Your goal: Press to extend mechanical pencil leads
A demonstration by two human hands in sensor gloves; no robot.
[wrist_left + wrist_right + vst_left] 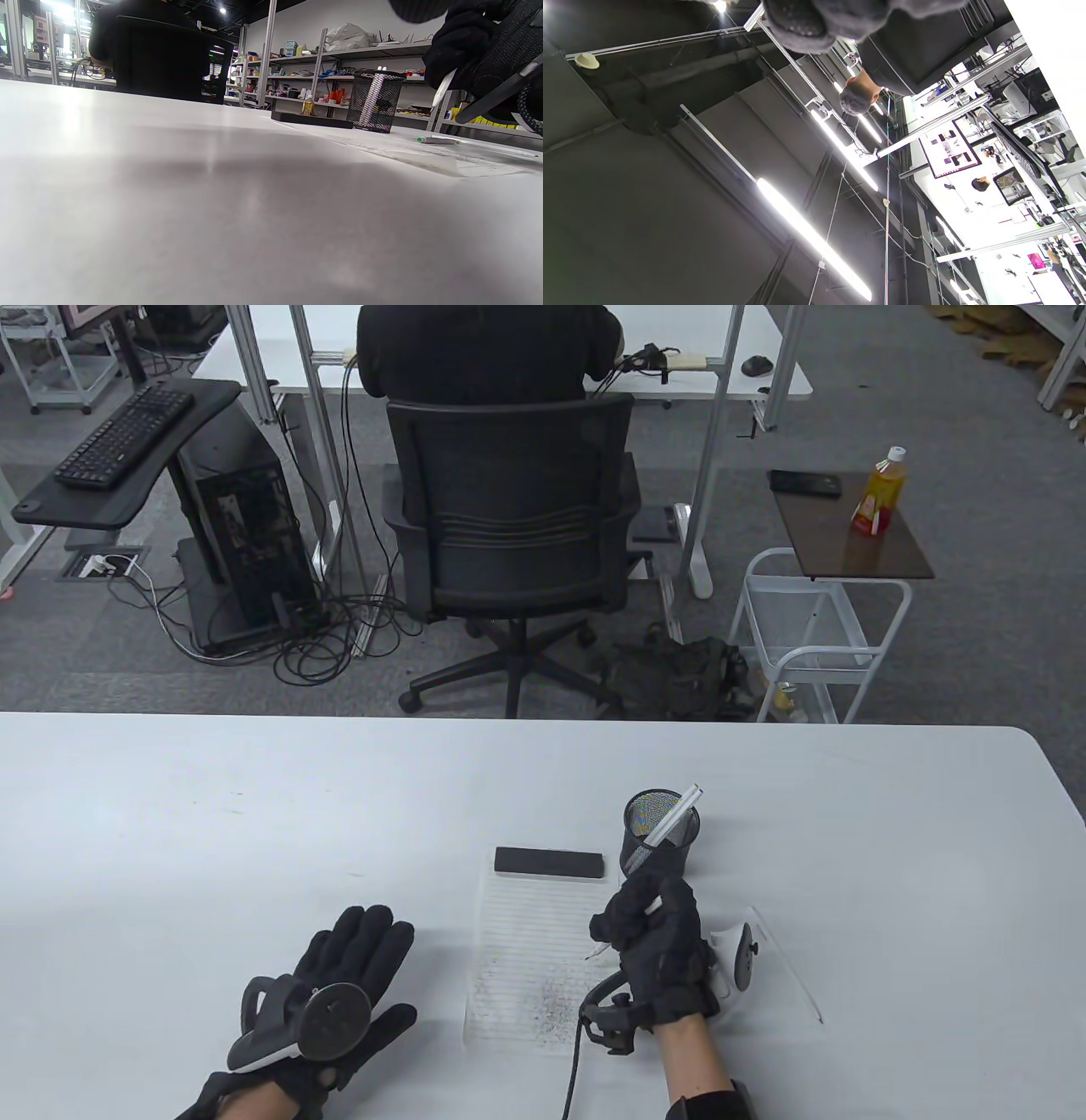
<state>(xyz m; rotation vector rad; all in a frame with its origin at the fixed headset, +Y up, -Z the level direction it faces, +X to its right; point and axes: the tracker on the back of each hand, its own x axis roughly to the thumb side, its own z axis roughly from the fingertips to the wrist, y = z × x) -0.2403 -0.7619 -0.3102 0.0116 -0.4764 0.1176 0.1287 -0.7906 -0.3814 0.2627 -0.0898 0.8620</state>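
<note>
My right hand (pixel 645 929) grips a white mechanical pencil (pixel 601 950) in a closed fist. Its tip points down and left, just above a lined notepad (pixel 530 959) speckled with grey lead marks. In the left wrist view the right hand (pixel 471 46) holds the pencil (pixel 443 88) above the paper. My left hand (pixel 361 976) rests flat on the table, fingers spread, empty, left of the notepad. A black mesh pen cup (pixel 660 838) behind the right hand holds white pencils (pixel 676 813). The right wrist view shows only a gloved fingertip (pixel 814 19) and the ceiling.
A black rectangular block (pixel 550 863) lies on the notepad's far edge. A thin clear pencil (pixel 793 971) lies on the table right of my right hand; it also shows in the left wrist view (pixel 475 145). An office chair (pixel 509 517) and a seated person are beyond the table.
</note>
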